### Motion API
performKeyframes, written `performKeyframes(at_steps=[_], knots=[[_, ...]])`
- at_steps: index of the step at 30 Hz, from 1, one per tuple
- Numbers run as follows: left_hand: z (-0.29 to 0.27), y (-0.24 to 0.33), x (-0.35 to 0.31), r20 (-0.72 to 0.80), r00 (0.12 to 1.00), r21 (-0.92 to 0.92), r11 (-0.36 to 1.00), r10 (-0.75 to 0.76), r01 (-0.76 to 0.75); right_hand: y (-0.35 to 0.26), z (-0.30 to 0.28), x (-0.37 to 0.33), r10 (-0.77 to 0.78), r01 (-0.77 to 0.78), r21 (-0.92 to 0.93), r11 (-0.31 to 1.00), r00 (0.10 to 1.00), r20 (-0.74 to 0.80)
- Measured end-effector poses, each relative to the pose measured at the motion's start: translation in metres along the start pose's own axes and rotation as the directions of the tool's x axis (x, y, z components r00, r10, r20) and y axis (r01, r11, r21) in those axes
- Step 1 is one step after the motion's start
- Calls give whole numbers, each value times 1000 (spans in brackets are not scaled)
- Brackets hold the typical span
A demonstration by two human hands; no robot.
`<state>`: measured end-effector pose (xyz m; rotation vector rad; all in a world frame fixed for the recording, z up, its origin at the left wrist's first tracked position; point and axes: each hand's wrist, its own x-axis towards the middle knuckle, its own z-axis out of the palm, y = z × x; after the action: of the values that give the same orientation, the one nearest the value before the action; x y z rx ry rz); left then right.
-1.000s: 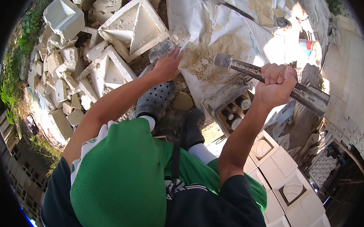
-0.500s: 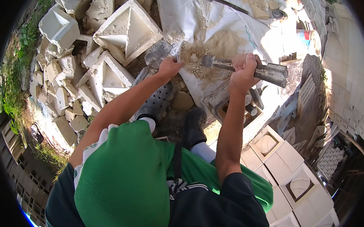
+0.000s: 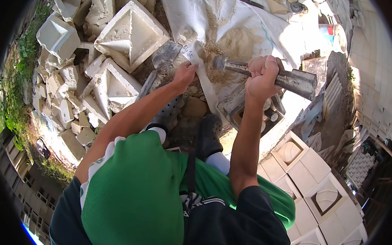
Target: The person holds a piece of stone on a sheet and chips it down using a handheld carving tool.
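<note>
My left hand [image 3: 186,74] pinches the near edge of a white woven sheet [image 3: 193,54], which folds up beside the fingers. Sandy powder and crumbs [image 3: 239,40] lie spread on that sheet. In my right fist is a thick grey tool [image 3: 296,82], crusted with dirt. Its narrower shaft ends in a round head pointing left, held over the powder; its exact kind is unclear. Just left of my left hand lies a flat grey metal blade [image 3: 167,54], apart from the fingers.
Broken white cast blocks [image 3: 132,35] are heaped at the left, beside grass. Below my right hand stands a box [image 3: 237,117] with cylindrical pieces. Pale patterned blocks [image 3: 307,184] are stacked at the lower right. A tin [image 3: 339,37] stands at the far right. My shoes [image 3: 209,134] are close by.
My left hand has drawn the sheet's edge toward me, folding it up over part of the powder. My right hand still grips the tool, nearly in the same place.
</note>
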<state>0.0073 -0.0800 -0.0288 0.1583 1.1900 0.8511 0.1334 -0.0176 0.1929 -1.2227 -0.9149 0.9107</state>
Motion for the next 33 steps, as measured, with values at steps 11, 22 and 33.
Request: performKeyframes(at_steps=[11, 22, 33], knots=[[-23, 7, -3, -161, 955, 718, 693, 249, -60, -60, -1, 9, -205, 182, 169, 969, 970, 130], [-27, -5, -5, -79, 903, 809, 556, 423, -189, -34, 12, 3, -9, 8, 29, 1000, 999, 34], [-22, -4, -8, -51, 900, 788, 571, 434, -231, 44, 13, 3, -30, 28, -32, 999, 997, -69]])
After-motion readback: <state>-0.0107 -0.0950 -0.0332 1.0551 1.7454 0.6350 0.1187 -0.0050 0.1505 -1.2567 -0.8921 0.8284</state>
